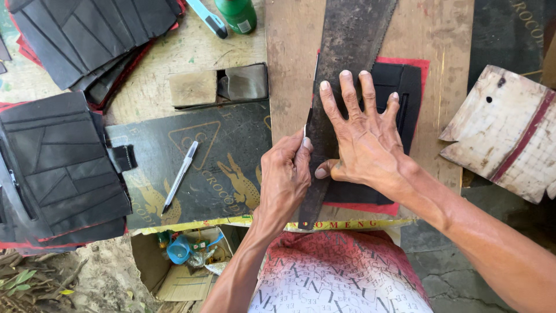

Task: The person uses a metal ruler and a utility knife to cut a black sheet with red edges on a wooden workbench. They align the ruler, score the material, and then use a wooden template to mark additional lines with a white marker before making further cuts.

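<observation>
Right hand (362,142) spread flat, fingers splayed, palm pressing down on a long dark rusty metal blade used as a straightedge (341,69); not gripping, just bearing down. Under it lies a black stitched leather piece on red backing (405,87), resting on a pale wooden board (440,35) at the right of the tabletop (156,87). The piece shows past the fingertips on the far side and past the wrist on the near side. Left hand (286,174) clenched around a small cutting blade (305,130), only its pale tip visible, set against the left edge of the straightedge, just left of the right thumb. Further left: a silver pen with a black tip (179,177) on a dark printed sheet (231,150), and stacks of black stitched leather pieces (58,168) at the left edge. Far side: a green bottle (237,14) and a light blue utility knife (207,17). Near, below the tabletop, an open cardboard box (174,272).
</observation>
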